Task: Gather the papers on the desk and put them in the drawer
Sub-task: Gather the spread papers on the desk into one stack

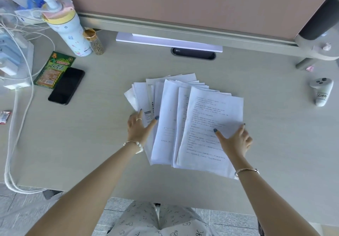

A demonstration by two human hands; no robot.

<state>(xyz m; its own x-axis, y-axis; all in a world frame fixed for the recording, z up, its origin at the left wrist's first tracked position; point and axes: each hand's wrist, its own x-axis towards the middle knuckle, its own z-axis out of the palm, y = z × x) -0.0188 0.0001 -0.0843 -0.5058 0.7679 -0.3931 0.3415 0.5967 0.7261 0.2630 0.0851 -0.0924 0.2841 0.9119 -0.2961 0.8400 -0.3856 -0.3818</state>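
Observation:
Several white printed papers (pixel 185 111) lie fanned out and overlapping on the middle of the pale desk (pixel 91 144). My left hand (pixel 139 127) rests flat at the fan's left edge, fingers spread, thumb lying on a sheet. My right hand (pixel 233 140) presses on the lower right corner of the top sheet, thumb on the paper and fingers at its right edge. Neither hand has lifted any sheet. No drawer is in view.
A black phone (pixel 67 85) and a green snack packet (pixel 53 70) lie at the left, with a water bottle (pixel 69 34), a small jar (pixel 95 42) and cables (pixel 16 125) behind. A white controller (pixel 322 90) sits at the right. A monitor base (pixel 168 42) stands at the back.

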